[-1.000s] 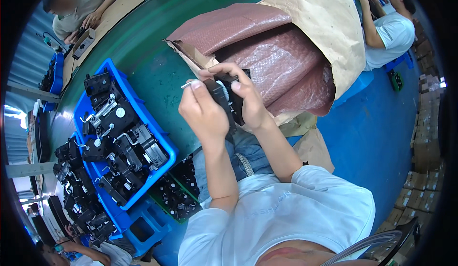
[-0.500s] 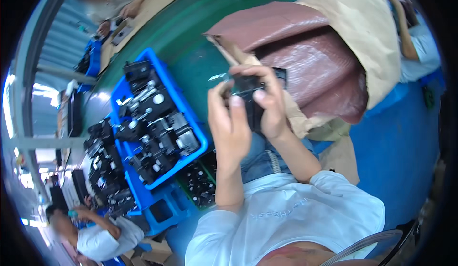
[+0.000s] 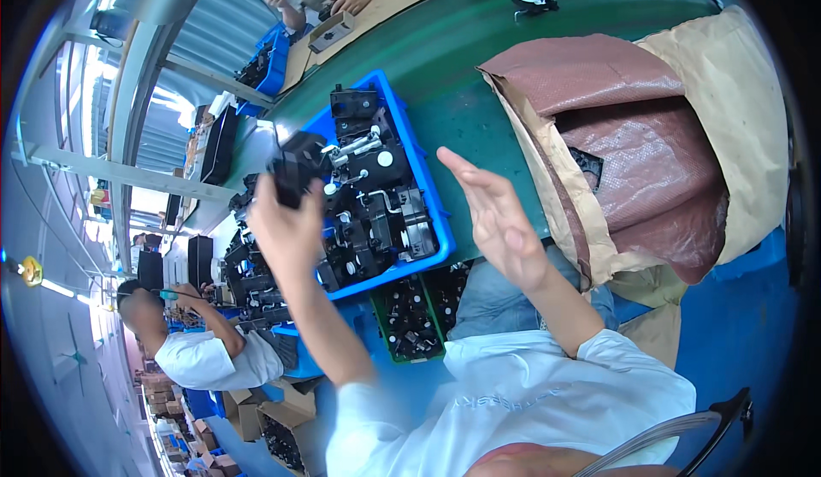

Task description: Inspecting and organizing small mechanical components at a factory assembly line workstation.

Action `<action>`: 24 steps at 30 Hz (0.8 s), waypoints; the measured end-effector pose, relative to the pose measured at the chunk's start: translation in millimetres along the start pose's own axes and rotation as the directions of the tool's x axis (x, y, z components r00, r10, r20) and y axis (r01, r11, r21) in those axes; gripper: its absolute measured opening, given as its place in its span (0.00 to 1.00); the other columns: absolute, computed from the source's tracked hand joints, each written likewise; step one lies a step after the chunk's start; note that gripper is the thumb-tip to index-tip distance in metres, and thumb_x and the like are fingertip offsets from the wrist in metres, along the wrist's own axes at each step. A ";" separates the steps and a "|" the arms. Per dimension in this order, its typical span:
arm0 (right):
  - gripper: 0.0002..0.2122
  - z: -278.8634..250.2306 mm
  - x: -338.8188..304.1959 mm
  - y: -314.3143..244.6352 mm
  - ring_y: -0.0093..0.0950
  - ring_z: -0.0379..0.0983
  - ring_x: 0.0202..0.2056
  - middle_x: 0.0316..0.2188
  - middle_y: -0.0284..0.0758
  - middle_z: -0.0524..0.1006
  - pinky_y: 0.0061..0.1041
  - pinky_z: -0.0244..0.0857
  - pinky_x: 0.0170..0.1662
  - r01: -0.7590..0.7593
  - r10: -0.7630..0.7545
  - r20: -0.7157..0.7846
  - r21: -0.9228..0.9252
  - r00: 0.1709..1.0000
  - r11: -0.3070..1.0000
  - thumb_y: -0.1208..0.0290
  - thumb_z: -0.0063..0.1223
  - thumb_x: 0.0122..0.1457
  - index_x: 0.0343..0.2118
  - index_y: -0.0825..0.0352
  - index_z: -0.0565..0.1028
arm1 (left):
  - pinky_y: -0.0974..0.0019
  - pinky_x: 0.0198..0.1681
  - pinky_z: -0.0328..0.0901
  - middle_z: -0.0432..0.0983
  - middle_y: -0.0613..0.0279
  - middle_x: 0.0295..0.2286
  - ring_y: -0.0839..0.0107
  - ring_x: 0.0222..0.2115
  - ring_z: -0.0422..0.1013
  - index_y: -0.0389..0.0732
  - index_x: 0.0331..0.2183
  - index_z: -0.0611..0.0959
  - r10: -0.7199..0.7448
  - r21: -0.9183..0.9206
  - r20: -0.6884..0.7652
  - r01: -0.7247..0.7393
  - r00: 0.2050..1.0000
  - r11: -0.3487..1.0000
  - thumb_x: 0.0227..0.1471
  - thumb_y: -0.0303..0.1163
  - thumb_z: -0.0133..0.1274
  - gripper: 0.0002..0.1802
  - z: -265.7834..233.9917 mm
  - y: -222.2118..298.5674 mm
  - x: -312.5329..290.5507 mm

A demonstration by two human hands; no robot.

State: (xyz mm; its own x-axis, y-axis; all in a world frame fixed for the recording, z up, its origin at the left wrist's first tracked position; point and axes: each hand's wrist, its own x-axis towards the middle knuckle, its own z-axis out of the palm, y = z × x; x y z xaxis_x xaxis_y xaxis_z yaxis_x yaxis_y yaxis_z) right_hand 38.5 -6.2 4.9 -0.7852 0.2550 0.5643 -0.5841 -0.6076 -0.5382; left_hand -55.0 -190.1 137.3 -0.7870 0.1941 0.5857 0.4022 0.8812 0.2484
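Observation:
My left hand [image 3: 286, 229] is closed round a black plastic assembly [image 3: 295, 167], slightly blurred, above the left side of a blue crate [image 3: 421, 173]. Inside that crate lie several similar black assemblies [image 3: 369, 220] with white round parts and metal bits. To the crate's right, my right hand [image 3: 505, 225] is held up in front of my body, fingers stretched out and nothing in them. It is between the crate and an open brown paper sack [image 3: 727, 67] with a reddish-brown woven lining [image 3: 590, 67]. A small black piece [image 3: 587, 167] shows at the sack's mouth.
Green crates [image 3: 410, 323] of small black parts stand below the blue crate. More black assemblies are heaped to its left. A black-and-white part [image 3: 534, 2] lies on the green belt [image 3: 462, 37]. Co-workers sit at the far side and at left, near a metal frame [image 3: 128, 169].
Both hands were together on the black assembly before the sack. Now the left hand has carried it left over the crate, and the right has let go and opened. The view has shifted left.

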 end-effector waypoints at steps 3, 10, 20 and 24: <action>0.28 -16.4 5.1 -7.4 0.43 0.46 0.67 0.63 0.51 0.57 0.43 0.32 0.68 -0.027 0.029 0.102 -0.020 0.994 0.999 0.54 0.44 0.54 0.55 0.65 0.65 | 0.60 0.30 0.67 0.78 0.47 0.24 0.55 0.22 0.72 0.30 0.36 0.79 -0.020 0.178 0.116 -0.001 0.993 0.984 0.38 0.25 0.63 0.19 4.6 -47.9 73.7; 0.13 -48.2 2.7 -61.9 0.33 0.72 0.41 0.38 0.42 0.78 0.39 0.52 0.62 0.033 -0.024 0.031 -0.324 0.999 0.945 0.70 0.42 0.53 0.39 0.68 0.74 | 0.60 0.41 0.68 0.80 0.49 0.33 0.56 0.33 0.75 0.32 0.42 0.81 0.111 0.122 0.532 -0.206 0.840 0.971 0.37 0.24 0.63 0.24 90.3 -164.7 144.1; 0.10 -93.7 -7.9 -119.1 0.27 0.69 0.31 0.29 0.42 0.75 0.24 0.65 0.37 0.165 -0.281 -0.386 -0.306 0.879 0.938 0.77 0.39 0.50 0.34 0.72 0.73 | 0.60 0.48 0.68 0.81 0.52 0.38 0.56 0.40 0.76 0.36 0.50 0.78 0.139 0.094 0.658 -0.263 0.740 0.960 0.37 0.20 0.54 0.31 125.9 -185.6 144.4; 0.11 -101.2 -9.7 -134.9 0.27 0.69 0.31 0.31 0.40 0.76 0.25 0.65 0.40 -0.023 -0.203 -0.422 -0.472 0.884 0.881 0.76 0.41 0.52 0.37 0.71 0.73 | 0.63 0.44 0.68 0.80 0.55 0.36 0.60 0.36 0.75 0.35 0.47 0.79 0.177 0.044 0.671 -0.277 0.720 0.960 0.41 0.22 0.52 0.26 126.6 -168.9 186.8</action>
State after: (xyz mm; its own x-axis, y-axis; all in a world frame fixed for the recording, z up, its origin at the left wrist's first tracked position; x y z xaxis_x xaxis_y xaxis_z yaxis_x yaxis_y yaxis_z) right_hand 104.1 149.4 8.7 -0.6624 0.6656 0.3440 -0.5935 -0.1859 -0.7831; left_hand -329.2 -248.1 107.1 -0.8092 0.5852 -0.0516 0.5837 0.8109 0.0423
